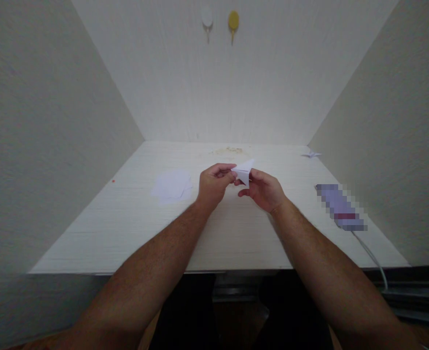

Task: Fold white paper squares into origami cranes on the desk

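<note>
A small piece of folded white paper (244,172) with pointed corners is held up over the middle of the table. My left hand (214,183) pinches its left end between thumb and fingers. On the other side, my right hand (265,188) is close against the paper's right edge, some fingertips partly hidden behind it. Its thumb stands apart below the paper, so that hand looks open rather than gripping. Left of my hands lies a loose stack of white paper sheets (172,185).
A small folded paper figure (312,154) sits at the table's back right corner. Nearer on the right lies a blurred-out phone-like device (340,206) with a white cable (372,257) running off the front edge. Walls enclose the white table (127,233); two hooks (233,22) hang behind.
</note>
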Available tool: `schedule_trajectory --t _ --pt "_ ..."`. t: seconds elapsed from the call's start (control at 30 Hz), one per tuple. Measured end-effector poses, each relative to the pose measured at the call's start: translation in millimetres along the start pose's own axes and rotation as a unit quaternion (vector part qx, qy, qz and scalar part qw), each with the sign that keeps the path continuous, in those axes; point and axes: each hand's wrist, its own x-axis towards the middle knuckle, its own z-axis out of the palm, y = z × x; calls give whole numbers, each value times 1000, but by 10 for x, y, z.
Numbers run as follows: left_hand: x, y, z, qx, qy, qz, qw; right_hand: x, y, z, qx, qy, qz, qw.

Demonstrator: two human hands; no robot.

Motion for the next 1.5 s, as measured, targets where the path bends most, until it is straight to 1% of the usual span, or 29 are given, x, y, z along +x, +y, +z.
schedule_trajectory --t 0.07,0.1,0.13,0.2,0.27,0.33,0.4,0.47,0.57,0.7,0.8,0.9,1.1,1.27,1.37,1.5 --pt "-9 -13 -13 58 7 41 997 -6 8 -3 -8 -5 -12 1000" --pt "-15 -15 -20 102 10 76 992 -7 13 -1 -14 -3 -19 1000" --pt "-22 -14 -26 151 11 119 981 -6 18 4 -19 -1 -24 1000" --pt "-35 -3 -37 234 3 209 950 -1 27 18 -22 5 -27 999" --pt "-43 13 -42 273 -7 274 922 5 33 34 -18 10 -27 999" --pt "-49 24 -42 285 -12 307 908 9 42 45 -13 11 -26 1000" --pt "-55 27 -40 287 -23 322 902 12 54 46 -9 7 -27 1000" --pt "-63 23 -35 280 -36 322 904 14 68 41 -5 2 -28 1000" --pt "-76 21 -29 258 -42 286 922 15 75 34 1 -2 -30 1000" --pt "-71 36 -28 227 -19 221 948 15 62 49 1 20 -34 999" --pt "-55 47 -27 199 -7 195 960 22 64 65 -5 43 -37 998" --pt "-46 49 -23 187 -8 193 963 30 77 75 -9 50 -45 998" --pt "-48 45 -23 207 5 212 955 28 86 79 -13 46 -46 998" --pt "-65 44 -20 188 2 216 958 33 97 76 -21 56 -54 997" --pt "-69 34 -11 176 2 200 964 41 113 62 -35 64 -61 995" --pt "-60 0 8 123 25 150 981 39 127 46 -65 87 -65 992"
